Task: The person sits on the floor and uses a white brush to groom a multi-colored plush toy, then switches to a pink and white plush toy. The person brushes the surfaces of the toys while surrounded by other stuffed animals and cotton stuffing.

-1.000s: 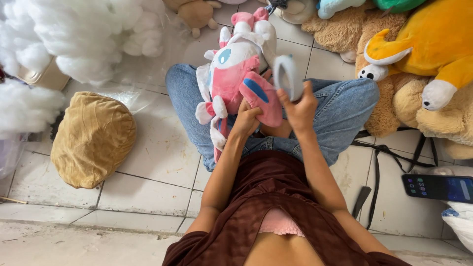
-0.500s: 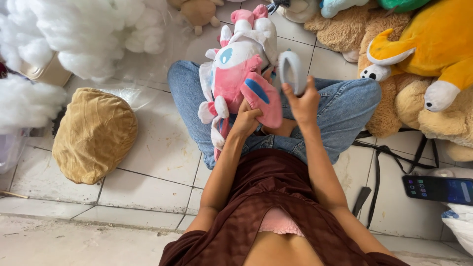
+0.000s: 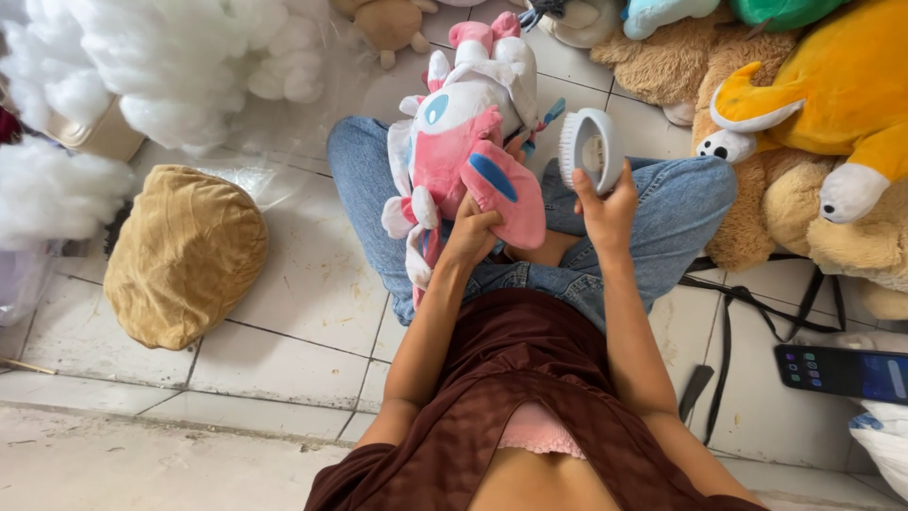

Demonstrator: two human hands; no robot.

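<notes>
A: From the head view, what has each hand got?

B: The left hand is curled around the pink and white plush toy, fingers pressed into its lower body beside the big pink ear flap. The toy lies across the lap, head pointing away from the person, above and ahead of that hand. The right hand is wrapped around the handle of a small grey oval brush, held upright just right of the toy, bristle face towards it.

A: How would the toy handle?

B: Light and soft, I'd judge. The fabric dents where the fingers grip, and the flaps and small limbs hang loose. Taking it by the trunk, as the left hand does, looks steadier than by an ear, which would let it swing. The pile seems fuzzy rather than slick, though the view is too coarse for me to be sure.

A: And the brush?

B: Stiff and light, probably plastic. The short handle under its head is the sensible hold.

A: Anything close by?

B: Left of the left hand, a tan cushion on the tiled floor, with white stuffing beyond it. Right of the right hand, a yellow plush and a phone.
</notes>
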